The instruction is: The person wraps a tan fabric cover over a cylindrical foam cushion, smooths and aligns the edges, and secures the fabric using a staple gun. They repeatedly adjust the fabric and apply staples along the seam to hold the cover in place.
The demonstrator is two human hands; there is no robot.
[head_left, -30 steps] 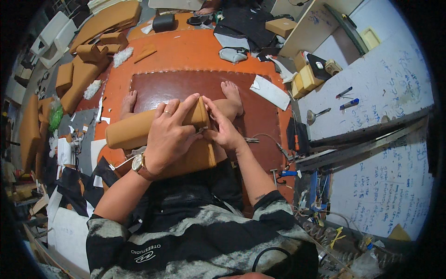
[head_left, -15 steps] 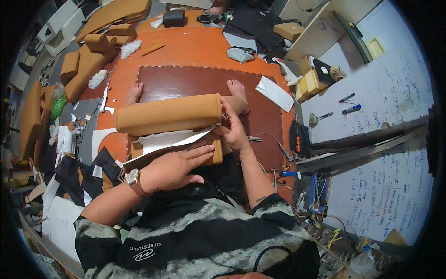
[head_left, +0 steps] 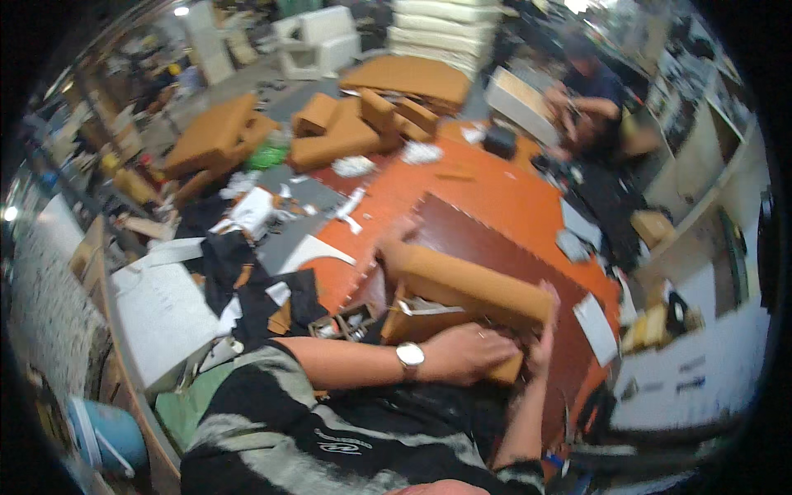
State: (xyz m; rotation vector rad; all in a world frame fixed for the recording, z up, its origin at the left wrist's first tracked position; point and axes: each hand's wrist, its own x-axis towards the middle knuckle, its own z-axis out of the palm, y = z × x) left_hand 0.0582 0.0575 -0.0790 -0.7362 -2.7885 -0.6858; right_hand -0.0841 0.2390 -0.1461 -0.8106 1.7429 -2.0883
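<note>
Two hands work close together at the right-hand end of a tan upholstered piece (head_left: 474,285), which lies across the near part of a maroon mat (head_left: 450,223). The piece has a long padded roll on its far side and a lower part nearer the body, with a white strip (head_left: 429,308) showing in the opening between them. The right hand (head_left: 541,326) stands against the roll's right end, its fingers pointing away from the body; blur hides its thumb, so I cannot tell whether it pinches the cover. The left hand (head_left: 472,353), below the roll, reaches across the lower part with fingers bent toward the right hand; their tips are unclear, and I cannot tell whether they are clamped on anything. Most of the piece extends leftward from both hands, free of them.

At the mat's right edge lies a white sheet (head_left: 596,330). Left of the mat is a white board (head_left: 165,301), near black scraps; beyond the mat, more tan cushions (head_left: 338,147) sit in a group, and farther off to the right is another person (head_left: 592,87).
</note>
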